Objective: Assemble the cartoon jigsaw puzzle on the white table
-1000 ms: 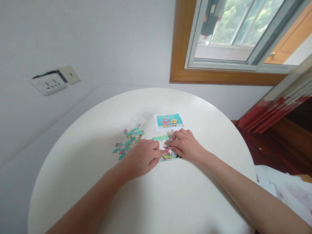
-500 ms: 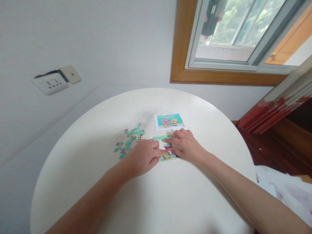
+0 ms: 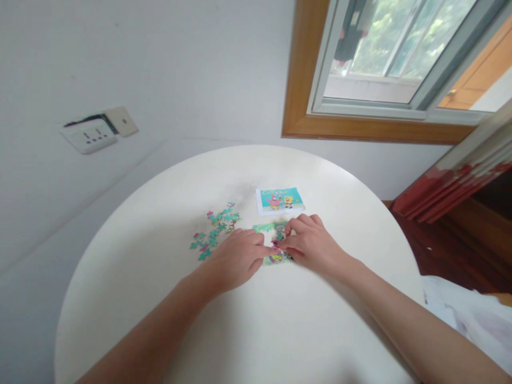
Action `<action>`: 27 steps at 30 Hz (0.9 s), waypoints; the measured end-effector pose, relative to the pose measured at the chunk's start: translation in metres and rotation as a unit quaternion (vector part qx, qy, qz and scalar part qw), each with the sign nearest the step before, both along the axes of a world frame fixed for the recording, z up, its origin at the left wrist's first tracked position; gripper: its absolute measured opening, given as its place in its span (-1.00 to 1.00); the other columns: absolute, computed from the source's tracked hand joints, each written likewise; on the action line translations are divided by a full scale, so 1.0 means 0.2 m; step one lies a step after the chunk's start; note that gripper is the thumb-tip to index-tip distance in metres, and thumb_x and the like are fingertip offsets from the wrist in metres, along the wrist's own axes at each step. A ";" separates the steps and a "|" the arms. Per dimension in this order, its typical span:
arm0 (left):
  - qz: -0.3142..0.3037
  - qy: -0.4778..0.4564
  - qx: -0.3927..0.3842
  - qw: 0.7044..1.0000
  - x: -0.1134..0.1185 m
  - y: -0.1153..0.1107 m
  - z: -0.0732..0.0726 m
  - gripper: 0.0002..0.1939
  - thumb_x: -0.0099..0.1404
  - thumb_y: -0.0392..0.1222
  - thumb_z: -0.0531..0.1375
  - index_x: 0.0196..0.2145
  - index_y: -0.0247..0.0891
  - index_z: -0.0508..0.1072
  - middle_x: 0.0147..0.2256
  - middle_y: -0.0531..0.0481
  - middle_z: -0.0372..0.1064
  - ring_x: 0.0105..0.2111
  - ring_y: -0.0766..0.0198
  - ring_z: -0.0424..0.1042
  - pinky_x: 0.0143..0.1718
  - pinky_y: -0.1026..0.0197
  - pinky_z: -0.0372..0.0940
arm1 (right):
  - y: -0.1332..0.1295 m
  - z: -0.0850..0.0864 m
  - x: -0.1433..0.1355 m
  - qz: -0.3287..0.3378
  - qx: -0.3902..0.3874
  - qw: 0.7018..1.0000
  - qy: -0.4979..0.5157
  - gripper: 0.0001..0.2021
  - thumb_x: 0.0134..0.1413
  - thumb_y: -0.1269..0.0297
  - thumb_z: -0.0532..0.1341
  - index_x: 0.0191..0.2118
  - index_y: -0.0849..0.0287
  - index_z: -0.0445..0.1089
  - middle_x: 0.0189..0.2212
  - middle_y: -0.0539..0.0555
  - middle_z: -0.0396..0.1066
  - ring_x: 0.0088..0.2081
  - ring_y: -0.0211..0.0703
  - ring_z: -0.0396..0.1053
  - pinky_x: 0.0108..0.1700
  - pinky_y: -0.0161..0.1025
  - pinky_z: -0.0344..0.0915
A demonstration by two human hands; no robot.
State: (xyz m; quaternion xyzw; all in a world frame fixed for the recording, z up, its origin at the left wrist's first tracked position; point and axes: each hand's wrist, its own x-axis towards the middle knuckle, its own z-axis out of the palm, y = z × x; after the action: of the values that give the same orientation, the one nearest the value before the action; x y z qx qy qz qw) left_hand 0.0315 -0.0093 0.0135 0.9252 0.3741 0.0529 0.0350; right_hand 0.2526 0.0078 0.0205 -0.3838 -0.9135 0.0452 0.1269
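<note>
A partly assembled puzzle (image 3: pixel 263 228) lies on the white round table (image 3: pixel 132 256), with a pale gap in its middle. My left hand (image 3: pixel 240 257) rests at its left side, index finger stretched onto the pieces and the other fingers curled. From the right, my right hand (image 3: pixel 314 240) touches the puzzle with thumb and index finger pinched together; whatever is between them is too small to make out. Behind the puzzle lies a picture card (image 3: pixel 282 199) showing a pink and a yellow cartoon figure. Loose puzzle pieces (image 3: pixel 214 234), mostly teal, are scattered left of the puzzle.
A wall with a socket (image 3: pixel 91 136) stands behind and left of the table. The wood-framed window (image 3: pixel 360 128) is at the back right, beside a red and cream curtain (image 3: pixel 444 176). White plastic (image 3: pixel 460 314) lies beyond the table's right edge.
My right hand's fingers have drawn back slightly and closed into a pinch, uncovering more of the puzzle's upper part. My left hand has hardly moved. The view has shifted slightly.
</note>
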 end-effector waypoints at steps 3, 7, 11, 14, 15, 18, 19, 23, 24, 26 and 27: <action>-0.001 0.003 0.003 1.000 0.00 0.00 0.00 -0.67 0.33 -0.34 0.04 -0.09 -0.03 0.48 -0.36 0.01 0.31 -0.30 0.21 0.27 -0.26 0.13 0.10 | -0.01 0.02 0.01 0.016 0.002 0.999 -0.034 -0.77 0.12 0.36 0.22 -0.17 -0.13 0.52 -0.23 0.04 0.38 -0.12 -0.10 0.19 -0.14 -0.12 -0.06; 0.002 0.006 0.003 1.000 0.00 0.00 0.00 -0.68 0.31 -0.35 0.04 -0.11 -0.06 0.49 -0.38 0.01 0.31 -0.31 0.21 0.27 -0.26 0.13 0.11 | -0.02 0.04 0.00 0.027 -0.004 0.998 -0.052 -0.73 0.11 0.40 0.21 -0.14 -0.12 0.51 -0.22 0.06 0.38 -0.11 -0.08 0.19 -0.14 -0.11 -0.05; -0.003 -0.005 -0.002 1.000 0.00 0.00 0.00 -0.66 0.32 -0.35 0.03 -0.09 -0.06 0.49 -0.38 0.01 0.32 -0.31 0.22 0.28 -0.27 0.15 0.11 | 0.00 0.04 0.00 0.030 -0.006 0.998 -0.049 -0.74 0.12 0.41 0.20 -0.16 -0.11 0.52 -0.22 0.06 0.38 -0.12 -0.08 0.20 -0.15 -0.11 -0.05; -0.004 -0.015 -0.004 1.000 -0.01 0.01 0.02 -0.65 0.33 -0.35 0.03 -0.08 -0.04 0.50 -0.38 0.01 0.33 -0.31 0.23 0.29 -0.27 0.16 0.10 | 0.01 0.04 0.01 0.025 -0.013 0.999 -0.040 -0.77 0.12 0.39 0.21 -0.18 -0.10 0.53 -0.22 0.07 0.38 -0.13 -0.09 0.20 -0.15 -0.12 -0.05; -0.001 -0.015 -0.004 1.000 -0.01 0.01 0.02 -0.65 0.33 -0.35 0.03 -0.08 -0.03 0.50 -0.38 0.01 0.33 -0.31 0.23 0.29 -0.27 0.16 0.10 | 0.01 0.04 0.02 0.023 -0.018 0.999 -0.035 -0.77 0.12 0.38 0.22 -0.18 -0.10 0.53 -0.22 0.07 0.37 -0.13 -0.09 0.20 -0.16 -0.12 -0.05; 0.006 -0.010 -0.006 1.000 -0.02 0.01 0.02 -0.63 0.31 -0.37 0.06 -0.09 0.00 0.50 -0.39 0.03 0.33 -0.32 0.24 0.28 -0.26 0.16 0.09 | 0.03 0.03 0.03 0.021 -0.022 0.999 -0.017 -0.78 0.14 0.35 0.20 -0.17 -0.11 0.53 -0.20 0.07 0.36 -0.13 -0.09 0.19 -0.15 -0.13 -0.05; 0.006 -0.008 -0.006 1.000 -0.03 0.01 0.02 -0.63 0.30 -0.38 0.06 -0.09 0.01 0.51 -0.39 0.04 0.33 -0.32 0.24 0.28 -0.26 0.16 0.09 | 0.03 0.02 0.03 0.022 -0.021 0.999 -0.012 -0.78 0.15 0.34 0.19 -0.16 -0.11 0.52 -0.19 0.07 0.36 -0.13 -0.08 0.19 -0.14 -0.13 -0.05; 0.002 -0.013 -0.003 1.000 -0.03 0.01 0.00 -0.64 0.30 -0.37 0.06 -0.10 0.01 0.52 -0.40 0.03 0.33 -0.32 0.23 0.28 -0.27 0.16 0.08 | 0.03 0.00 0.01 0.031 -0.014 0.999 -0.016 -0.78 0.15 0.35 0.19 -0.16 -0.09 0.52 -0.22 0.07 0.37 -0.13 -0.09 0.19 -0.14 -0.13 -0.05; 0.002 -0.015 -0.003 1.000 -0.03 0.01 0.00 -0.64 0.30 -0.38 0.06 -0.10 0.01 0.52 -0.40 0.03 0.33 -0.32 0.23 0.28 -0.27 0.16 0.08 | 0.03 0.00 0.00 0.033 -0.012 0.999 -0.017 -0.78 0.14 0.36 0.20 -0.18 -0.08 0.52 -0.23 0.06 0.37 -0.14 -0.09 0.19 -0.14 -0.13 -0.05; 0.002 -0.016 -0.003 1.000 -0.03 0.01 -0.01 -0.63 0.31 -0.38 0.06 -0.09 0.01 0.51 -0.40 0.03 0.32 -0.32 0.23 0.28 -0.28 0.16 0.08 | 0.03 -0.01 0.00 0.036 -0.011 0.999 -0.012 -0.79 0.13 0.37 0.20 -0.19 -0.08 0.53 -0.23 0.05 0.37 -0.13 -0.10 0.20 -0.14 -0.14 -0.05; 0.001 -0.016 -0.001 1.000 -0.02 0.01 0.00 -0.63 0.31 -0.37 0.05 -0.08 0.01 0.50 -0.40 0.03 0.32 -0.33 0.23 0.28 -0.28 0.16 0.08 | 0.03 -0.01 0.00 0.035 -0.012 0.999 -0.005 -0.78 0.14 0.37 0.20 -0.19 -0.09 0.53 -0.22 0.04 0.37 -0.13 -0.11 0.20 -0.14 -0.14 -0.05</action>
State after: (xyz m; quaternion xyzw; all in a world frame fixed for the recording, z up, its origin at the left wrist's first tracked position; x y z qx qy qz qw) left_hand 0.0267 -0.0072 0.0127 0.9238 0.3746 0.0674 0.0416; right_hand 0.2530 0.0144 0.0186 -0.3536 -0.9262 0.0585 0.1166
